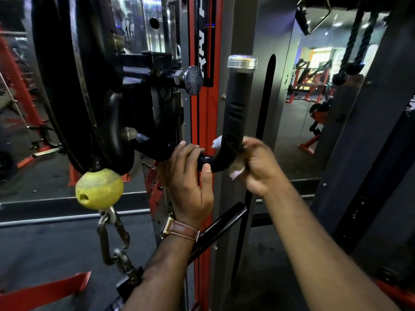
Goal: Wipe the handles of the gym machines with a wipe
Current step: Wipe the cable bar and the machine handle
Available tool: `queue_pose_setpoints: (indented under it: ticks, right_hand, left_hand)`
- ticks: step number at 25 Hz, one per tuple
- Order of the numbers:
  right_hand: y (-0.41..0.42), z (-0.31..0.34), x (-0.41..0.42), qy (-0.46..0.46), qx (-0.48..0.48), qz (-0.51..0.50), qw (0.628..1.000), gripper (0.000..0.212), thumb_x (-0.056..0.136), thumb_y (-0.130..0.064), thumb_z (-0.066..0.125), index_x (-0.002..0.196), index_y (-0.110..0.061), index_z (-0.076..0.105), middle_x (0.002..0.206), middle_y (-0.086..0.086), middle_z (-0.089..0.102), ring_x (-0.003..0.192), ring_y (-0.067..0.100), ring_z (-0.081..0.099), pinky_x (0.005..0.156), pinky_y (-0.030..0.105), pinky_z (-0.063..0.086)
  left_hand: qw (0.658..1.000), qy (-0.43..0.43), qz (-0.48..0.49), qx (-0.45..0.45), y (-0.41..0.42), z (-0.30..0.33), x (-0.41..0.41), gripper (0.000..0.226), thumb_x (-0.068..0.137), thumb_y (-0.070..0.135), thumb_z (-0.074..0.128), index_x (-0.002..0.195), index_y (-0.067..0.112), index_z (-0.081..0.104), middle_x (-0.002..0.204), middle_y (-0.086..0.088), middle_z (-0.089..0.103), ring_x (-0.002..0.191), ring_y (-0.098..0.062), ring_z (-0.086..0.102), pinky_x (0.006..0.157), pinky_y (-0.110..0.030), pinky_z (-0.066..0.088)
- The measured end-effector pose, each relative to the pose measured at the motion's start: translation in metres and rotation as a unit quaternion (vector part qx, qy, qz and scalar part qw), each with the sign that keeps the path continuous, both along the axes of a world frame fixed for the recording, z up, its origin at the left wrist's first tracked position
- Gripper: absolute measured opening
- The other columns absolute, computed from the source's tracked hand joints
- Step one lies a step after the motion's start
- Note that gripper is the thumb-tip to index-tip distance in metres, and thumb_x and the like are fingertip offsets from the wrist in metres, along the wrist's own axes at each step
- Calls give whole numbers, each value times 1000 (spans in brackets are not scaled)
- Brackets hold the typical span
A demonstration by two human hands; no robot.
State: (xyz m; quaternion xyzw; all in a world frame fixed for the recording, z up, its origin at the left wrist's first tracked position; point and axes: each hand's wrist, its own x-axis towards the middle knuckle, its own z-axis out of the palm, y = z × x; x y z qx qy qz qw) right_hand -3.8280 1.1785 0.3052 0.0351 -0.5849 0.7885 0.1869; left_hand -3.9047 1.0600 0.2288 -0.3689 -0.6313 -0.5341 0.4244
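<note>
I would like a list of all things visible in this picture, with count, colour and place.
handle: one, black with silver cap, centre, upright then curved
wipe: one, white, around the handle's bend
knob: one, dark metal, left of the handle
ball: one, yellow, lower left, above the chain
chain: one, dull metal, lower left
ropes: two, black, upper right
watch strap: one, brown, left wrist
left hand: grips the handle's lower bar
right hand: holds the wipe on the bend

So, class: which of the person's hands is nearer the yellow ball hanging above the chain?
The left hand. It grips the handle's lower bend, just right of the yellow ball. The right hand, holding the wipe, is farther right, beyond the handle.
</note>
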Motion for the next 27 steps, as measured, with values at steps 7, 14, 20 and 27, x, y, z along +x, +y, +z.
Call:
queue_pose_setpoints:
  ticks: [7, 14, 20, 27]
  right_hand:
    - [-43, -11, 27, 60, 128, -371, 918, 29, 92, 8, 55, 76, -15, 64, 68, 7, 62, 62, 22, 59, 58, 39, 51]
    - [-47, -12, 26, 224, 275, -521, 776, 7, 92, 4, 66, 87, -1, 65, 85, 8, 62, 79, 4, 58, 72, 17, 45]
    - [-44, -11, 24, 305, 401, -564, 654, 16, 85, 17, 61, 80, 5, 70, 84, 15, 63, 85, 10, 57, 77, 18, 51]
    - [-47, -35, 29, 271, 389, -545, 691, 19, 77, 24, 65, 79, 6, 69, 83, 13, 63, 82, 8, 58, 78, 13, 46]
  left_hand:
    - [1000, -19, -10, 13, 12, 17, 16, 37, 97, 22, 36, 96, 13, 72, 105, 12, 61, 112, -15, 56, 106, -59, 29]
    - [997, -58, -46, -16, 11, 29, 20, 36, 100, 26, 33, 82, 22, 64, 84, 17, 55, 90, -1, 50, 109, -56, 25]
    - [989, -118, -79, -35, 7, 31, 24, 37, 101, 31, 33, 79, 24, 61, 75, 23, 50, 86, 1, 49, 115, -47, 19]
    - [967, -211, -94, -107, -1, 54, 25, 40, 98, 31, 32, 62, 38, 50, 66, 19, 52, 80, 11, 48, 111, -42, 21]
